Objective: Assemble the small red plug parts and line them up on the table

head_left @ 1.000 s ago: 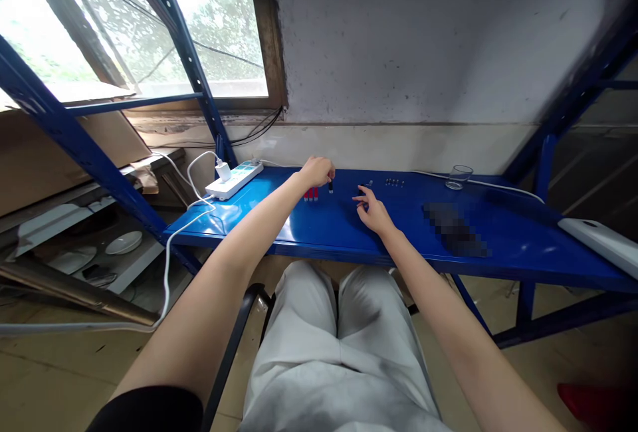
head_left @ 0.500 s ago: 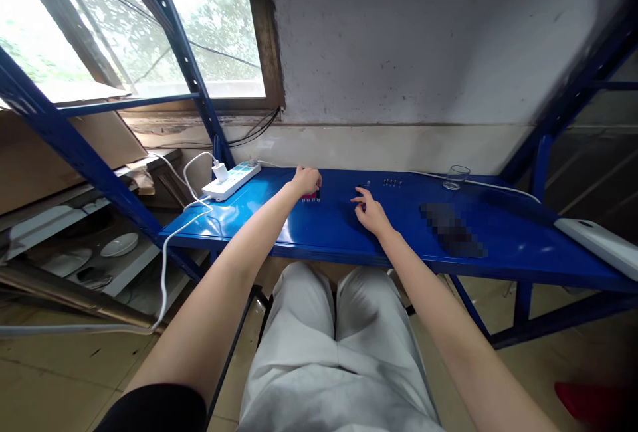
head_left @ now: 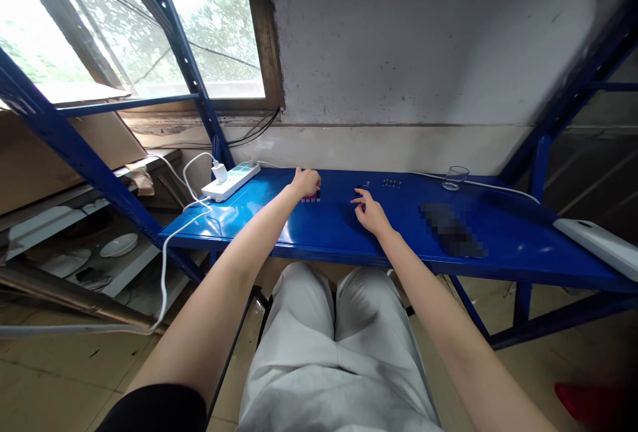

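Note:
Over a short row of small red and black cylinders (head_left: 310,199) on the blue table is my left hand (head_left: 305,183). Its fingers curl down at the right end of the row; anything between the fingertips is hidden. My right hand (head_left: 371,213) rests to the right of the row, fingers apart, the index finger stretched out. Just beyond that fingertip lies a small dark piece (head_left: 358,188), with a tiny clear piece (head_left: 367,184) beside it. Several tiny metallic pieces (head_left: 392,183) stand in rows farther right.
A white power strip (head_left: 230,181) with a plugged-in charger lies at the table's left. On the right are a clear glass (head_left: 454,178), a blurred dark object (head_left: 452,229) and a white device (head_left: 598,246). A white cable (head_left: 503,189) runs along the back edge.
My left hand has shifted very slightly, its fingers a little lower at the right end of the row. My right hand stays in place.

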Available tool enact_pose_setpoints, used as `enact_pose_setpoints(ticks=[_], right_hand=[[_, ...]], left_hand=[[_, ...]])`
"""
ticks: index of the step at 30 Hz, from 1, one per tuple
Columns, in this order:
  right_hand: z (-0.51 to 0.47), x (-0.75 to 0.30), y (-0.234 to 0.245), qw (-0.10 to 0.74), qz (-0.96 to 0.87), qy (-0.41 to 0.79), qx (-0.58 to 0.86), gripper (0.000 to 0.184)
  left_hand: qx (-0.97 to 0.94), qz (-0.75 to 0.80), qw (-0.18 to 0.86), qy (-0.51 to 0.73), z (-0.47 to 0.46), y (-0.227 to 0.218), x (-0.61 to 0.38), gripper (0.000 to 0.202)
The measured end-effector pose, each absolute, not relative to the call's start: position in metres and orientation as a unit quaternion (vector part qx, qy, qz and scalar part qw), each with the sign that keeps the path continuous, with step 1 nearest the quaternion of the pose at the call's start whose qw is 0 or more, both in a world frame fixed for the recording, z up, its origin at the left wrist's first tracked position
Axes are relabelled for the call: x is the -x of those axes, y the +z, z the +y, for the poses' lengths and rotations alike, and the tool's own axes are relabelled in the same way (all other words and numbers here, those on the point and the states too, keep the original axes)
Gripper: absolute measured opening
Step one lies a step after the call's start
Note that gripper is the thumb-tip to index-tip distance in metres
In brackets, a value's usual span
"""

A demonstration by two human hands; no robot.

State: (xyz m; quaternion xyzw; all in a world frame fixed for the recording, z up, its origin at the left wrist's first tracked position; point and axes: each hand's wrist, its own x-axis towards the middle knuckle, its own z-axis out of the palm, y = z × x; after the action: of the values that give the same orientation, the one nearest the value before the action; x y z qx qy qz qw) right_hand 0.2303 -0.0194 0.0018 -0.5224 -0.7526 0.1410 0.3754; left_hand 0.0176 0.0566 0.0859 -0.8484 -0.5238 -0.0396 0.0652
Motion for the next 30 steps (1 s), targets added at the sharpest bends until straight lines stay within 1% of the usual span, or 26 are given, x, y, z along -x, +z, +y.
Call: enact_pose_setpoints(ticks=[6,13,22,24,28,30], right_hand=[[-0.020,-0.229,0.003,0.383,-0.747,0.148,0.523,0.053],[-0.020,-0.230,0.004,0.376,-0.750,0.154,0.521,0.051],[-0.020,-0.230,0.005,0.388,-0.745,0.135,0.526,0.048],[-0.020,-0.231,0.005,0.391,-0.738,0.119,0.536,0.045],[-0.021,-0.233,0.005,0.401,-0.705,0.062,0.582,0.034],[-0.020,-0.235,0.005,0.414,-0.673,0.038,0.612,0.032]], left_hand=[[0.851,-0.521,0.059,-0.031,0.055,0.089,-0.017,0.014],[0.853,-0.518,0.055,-0.035,0.056,0.089,-0.016,0.017],[0.854,-0.516,0.059,-0.019,0.058,0.089,-0.013,0.020],[0.850,-0.523,0.059,-0.001,0.057,0.093,-0.014,0.025],[0.842,-0.534,0.052,0.046,0.050,0.104,-0.018,0.050],[0.852,-0.519,0.057,0.027,0.044,0.109,-0.023,0.055]])
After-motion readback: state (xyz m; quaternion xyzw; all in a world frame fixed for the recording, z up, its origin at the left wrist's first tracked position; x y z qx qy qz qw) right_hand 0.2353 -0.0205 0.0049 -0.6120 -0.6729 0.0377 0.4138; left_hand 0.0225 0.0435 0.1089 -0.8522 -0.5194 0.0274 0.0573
